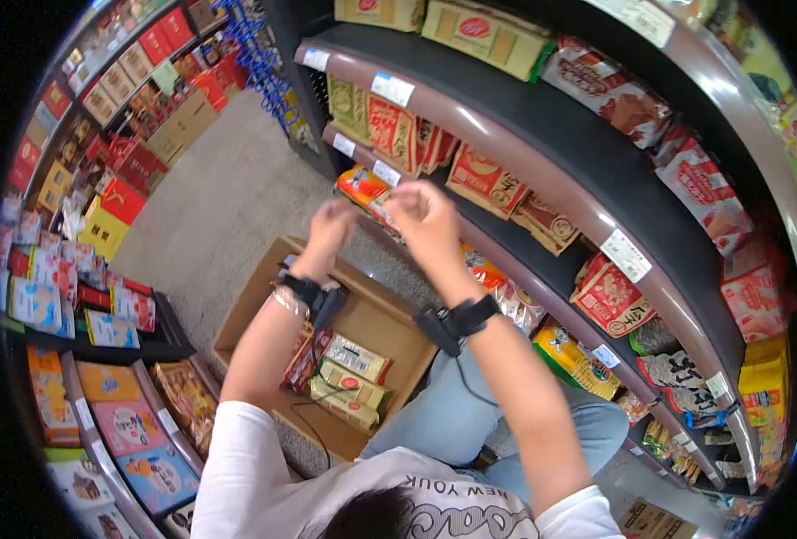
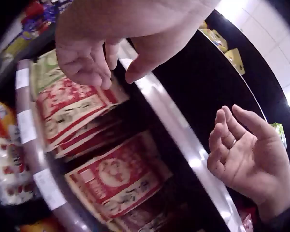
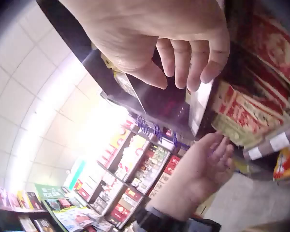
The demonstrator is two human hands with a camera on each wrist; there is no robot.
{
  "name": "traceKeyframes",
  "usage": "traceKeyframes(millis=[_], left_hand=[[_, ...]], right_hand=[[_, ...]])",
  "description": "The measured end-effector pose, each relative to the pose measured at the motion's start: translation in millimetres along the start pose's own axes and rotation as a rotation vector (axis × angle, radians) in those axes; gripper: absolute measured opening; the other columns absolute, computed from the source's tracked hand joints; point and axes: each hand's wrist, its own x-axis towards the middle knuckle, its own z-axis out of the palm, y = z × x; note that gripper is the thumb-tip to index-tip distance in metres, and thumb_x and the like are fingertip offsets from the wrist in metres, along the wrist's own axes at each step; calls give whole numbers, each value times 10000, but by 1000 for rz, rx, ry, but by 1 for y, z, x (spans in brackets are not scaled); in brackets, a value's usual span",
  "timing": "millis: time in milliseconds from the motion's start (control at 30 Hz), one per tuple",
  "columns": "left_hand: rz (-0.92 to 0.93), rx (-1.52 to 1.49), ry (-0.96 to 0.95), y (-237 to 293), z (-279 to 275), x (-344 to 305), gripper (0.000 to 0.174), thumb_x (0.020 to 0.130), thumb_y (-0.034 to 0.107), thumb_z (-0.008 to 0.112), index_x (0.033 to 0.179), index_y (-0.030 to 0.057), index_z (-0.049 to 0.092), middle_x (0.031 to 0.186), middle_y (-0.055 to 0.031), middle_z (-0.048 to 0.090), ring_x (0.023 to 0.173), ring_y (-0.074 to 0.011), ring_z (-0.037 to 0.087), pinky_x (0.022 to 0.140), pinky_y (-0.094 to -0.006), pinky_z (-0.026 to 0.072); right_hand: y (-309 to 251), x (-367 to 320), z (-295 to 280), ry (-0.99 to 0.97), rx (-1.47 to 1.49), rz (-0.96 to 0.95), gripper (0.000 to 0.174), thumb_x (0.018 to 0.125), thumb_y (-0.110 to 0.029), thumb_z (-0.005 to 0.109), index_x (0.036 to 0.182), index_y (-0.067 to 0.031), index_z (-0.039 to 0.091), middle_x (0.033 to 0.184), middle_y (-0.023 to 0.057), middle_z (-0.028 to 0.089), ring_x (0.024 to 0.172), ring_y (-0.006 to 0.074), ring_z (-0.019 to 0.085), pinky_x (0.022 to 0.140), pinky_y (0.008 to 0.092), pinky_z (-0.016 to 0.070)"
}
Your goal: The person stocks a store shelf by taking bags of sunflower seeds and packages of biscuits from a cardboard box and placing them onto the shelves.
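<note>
Hovering empty with fingers loosely bent, the left hand (image 1: 329,235) and right hand (image 1: 427,226) are near red-and-cream snack packets (image 1: 391,135) on the shelf (image 2: 35,157); the cardboard carton (image 1: 247,296), not yet emptied, holds several wrapped packs (image 1: 349,384).

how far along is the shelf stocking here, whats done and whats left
Probably partway. Cream packs and red-and-cream bags are already on the shelves, so that part looks done. Nothing is in hand: the left hand and right hand are empty, raised beside the shelves. Wrapped packs lie in the cardboard box, so those likely remain.
</note>
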Motion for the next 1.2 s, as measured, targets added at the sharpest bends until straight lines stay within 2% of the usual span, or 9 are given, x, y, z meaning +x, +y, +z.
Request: traceKeyframes(millis=[100,300,467,633,767,833,1000,1100,1200], left_hand=[[-218,-80,49,-102,-52,-44,316,849,131,649,1127,19,549,759,-10,566,610,-74,509,472,-223,395],[-31,357,639,-267,-139,-139,383,751,248,748,1022,5,629,932,-121,651,865,-250,624,808,-335,492],[-722,892,992,-247,-150,-209,791,676,387,773,1334,130,418,1356,-197,411,1183,-414,451,978,-484,385],[-925,678,1077,-299,-173,-241,865,656,370,766,1326,46,325,1347,-268,372,1197,-440,437,996,-478,389],[-830,592,774,-518,-268,-252,681,714,288,699,1201,-60,373,1224,-282,504,1103,-426,530,964,-461,432],[-946,842,701,-532,-268,-250,607,737,231,663,1182,-68,379,1199,-280,532,1085,-420,549,951,-459,444],[-900,204,1145,-395,-202,-235,538,761,132,617,1214,-31,377,1219,-270,529,1109,-416,543,948,-452,447],[-869,393,1099,-409,-204,-235,552,801,171,547,1257,50,259,1024,-200,517,822,-333,570,650,-459,463],[-850,106,1060,-437,-222,-231,486,806,161,537,1199,29,282,991,-201,507,822,-342,572,690,-462,480]], right_hand=[[74,-52,33,-112,160,292,209,846,-140,669,1023,-56,594,843,-1,637,702,74,592,582,215,459],[168,-135,52,23,139,887,297,814,-145,671,1081,-62,572,884,48,638,739,119,604,585,260,479],[290,-171,-9,82,-143,1112,427,744,-154,685,1139,-45,564,1028,119,632,919,226,617,722,377,513],[274,-170,-11,389,-642,898,509,712,-186,668,1175,-14,547,1149,226,594,1047,372,573,917,436,442],[242,-159,-13,302,-743,1100,579,706,-242,677,1231,-49,526,1215,225,564,1162,414,491,1006,453,387],[236,-157,-13,237,-733,1168,579,715,-260,657,1243,-61,527,1236,233,551,1194,441,459,1028,454,368],[232,-157,-6,164,-705,1155,485,730,-272,625,1160,-50,605,1219,232,570,1206,428,458,1033,447,356],[220,-150,-7,124,-675,1148,454,735,-310,619,1100,-40,640,1175,214,605,1181,408,492,997,427,385],[217,-147,-8,115,-758,1058,476,741,-344,615,1100,-32,637,1149,195,626,1133,374,542,953,414,418]])
